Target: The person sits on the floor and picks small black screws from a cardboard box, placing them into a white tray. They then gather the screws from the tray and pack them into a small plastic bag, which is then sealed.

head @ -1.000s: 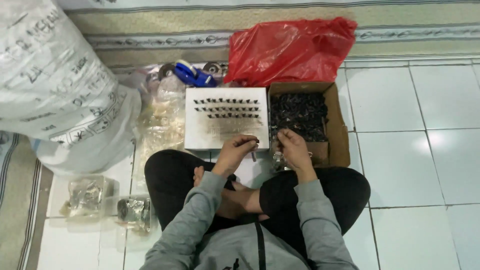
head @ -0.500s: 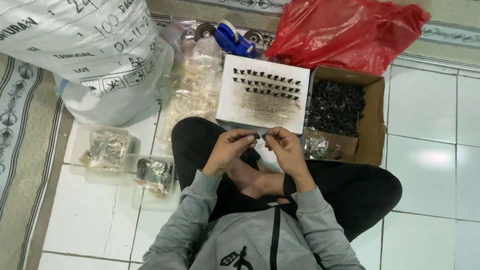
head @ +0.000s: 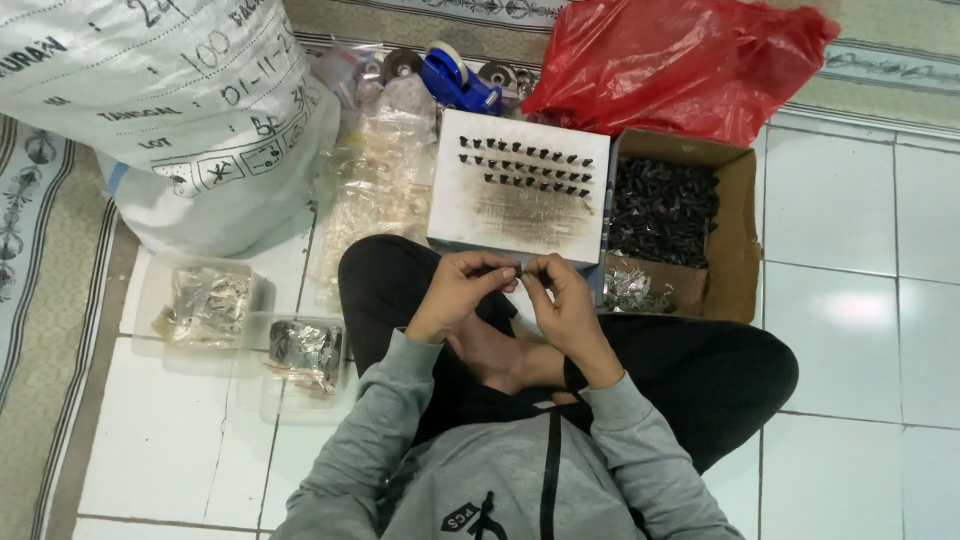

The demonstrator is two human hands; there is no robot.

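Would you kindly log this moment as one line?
left hand: pinches small dark part | right hand: pinches same part | ahead: white board with rows of parts | right: cardboard box of parts

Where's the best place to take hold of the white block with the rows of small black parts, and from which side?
Grip the white block by its two bare side edges, left and right, coming down from above. The black parts stand only in rows across its far half. The cardboard box sits tight against its right edge, so fingers would have little room there, and both hands hover at the near edge.

Both hands (head: 515, 295) together, fingers (head: 500, 268) pinched
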